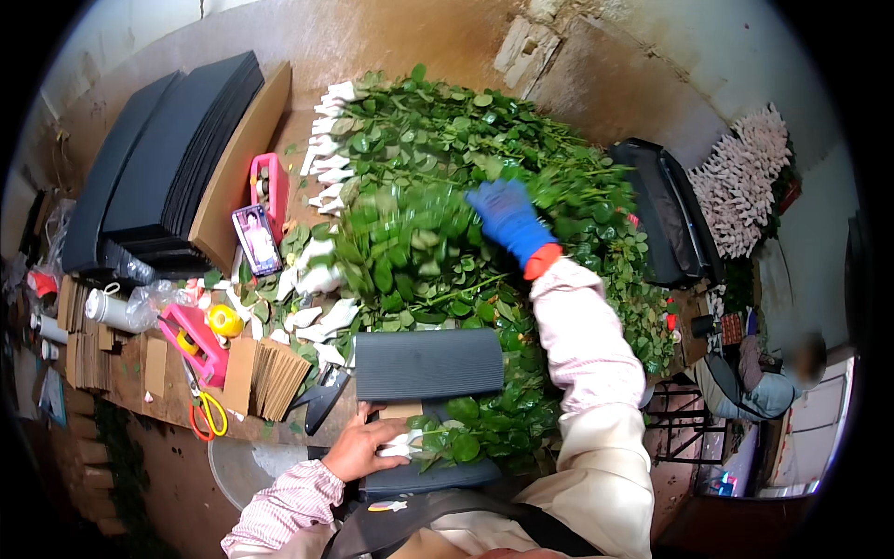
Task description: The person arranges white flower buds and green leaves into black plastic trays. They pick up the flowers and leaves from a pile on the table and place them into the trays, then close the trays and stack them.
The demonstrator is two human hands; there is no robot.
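Observation:
My bare left hand [358, 445] has its fingers closed over the white-covered heads of a few leafy roses [461, 438]. These lie on a dark corrugated sheet [433, 478] against my front, whose other raised flap [428, 365] stands beyond them. My right hand [507, 216], in a blue glove, reaches across the table and is closed on a leafy rose stem [410, 233] smeared by motion; its fingertips are partly hidden by leaves. Under and beyond it spreads a big pile of roses [447, 121], their white-covered heads [328, 158] toward the left.
At the left stand dark corrugated sheets [177, 158], a phone [256, 240] and pink tape dispensers [200, 345]. Scissors [207, 415], a black stapler-like tool [326, 399] and cardboard pieces [279, 377] lie along the near edge. A black case [666, 214] stands right; another person [768, 387] sits beyond.

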